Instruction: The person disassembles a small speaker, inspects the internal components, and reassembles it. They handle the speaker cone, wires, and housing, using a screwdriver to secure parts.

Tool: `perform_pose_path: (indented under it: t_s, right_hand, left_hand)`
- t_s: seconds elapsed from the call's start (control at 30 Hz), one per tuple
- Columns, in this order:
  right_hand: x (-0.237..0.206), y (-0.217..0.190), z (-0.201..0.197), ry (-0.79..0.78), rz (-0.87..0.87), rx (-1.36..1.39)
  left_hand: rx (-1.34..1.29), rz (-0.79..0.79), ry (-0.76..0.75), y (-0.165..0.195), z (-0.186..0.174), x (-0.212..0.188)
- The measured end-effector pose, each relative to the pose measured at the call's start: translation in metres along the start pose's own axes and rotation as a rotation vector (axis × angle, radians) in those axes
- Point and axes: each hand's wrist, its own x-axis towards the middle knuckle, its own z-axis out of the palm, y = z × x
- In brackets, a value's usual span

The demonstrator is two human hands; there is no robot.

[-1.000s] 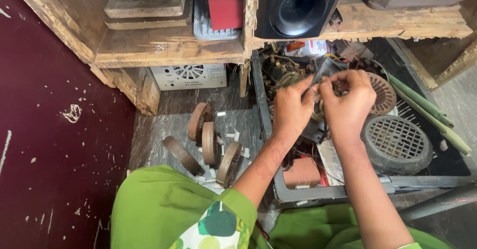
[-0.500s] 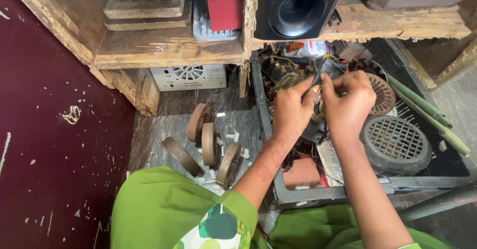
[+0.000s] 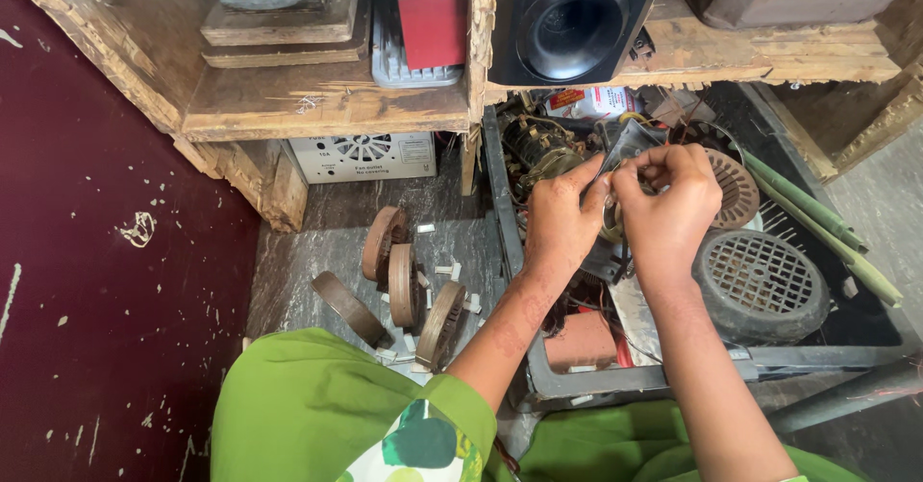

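Grey and slightly shiny, a small flat part [image 3: 627, 146] is pinched between the fingertips of the left hand [image 3: 562, 218] and the right hand [image 3: 668, 203], both closed on it above the cluttered black tray [image 3: 673, 378] of motor parts. Just right of the hands lie a round ribbed rotor disc [image 3: 735, 186] and a dark grilled fan cover [image 3: 761, 285], with a copper-wound motor [image 3: 538, 150] behind the left hand. On the floor to the left, well apart, stand several rusty metal rings [image 3: 399, 275] below a wooden shelf [image 3: 327, 102].
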Motion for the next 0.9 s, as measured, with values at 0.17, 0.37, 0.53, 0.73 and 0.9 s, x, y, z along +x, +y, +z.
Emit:
perform_pose_path:
  t_s: [0.17,0.37,0.53,0.73,0.9]
  right_hand:
    - [-0.0009,-0.0019,-0.0014,0.007,0.013,-0.049]
    - [0.0011,-0.0007,-0.0048,-0.024,0.016,-0.008]
    - [0.0022,0.0015,-0.0054,-0.009,0.007,0.069]
    - [-0.0017,0.0008,-0.0035,0.029,-0.009,0.066]
    - [0.0006,-0.0001,-0.0018,0.009,0.035,0.021]
  left_hand:
    - [0.002,-0.009,-0.013,0.0013,0.0023,0.0009]
    - [-0.042,-0.122,-0.027,0.0059,0.0014,-0.0008]
    - [-0.044,-0.058,-0.008,0.0058,0.0015,-0.0010]
    - [-0.008,-0.068,-0.021,0.0046,0.0018,-0.0039]
    - [-0.020,0.024,-0.006,-0.0005,0.0022,-0.0042]
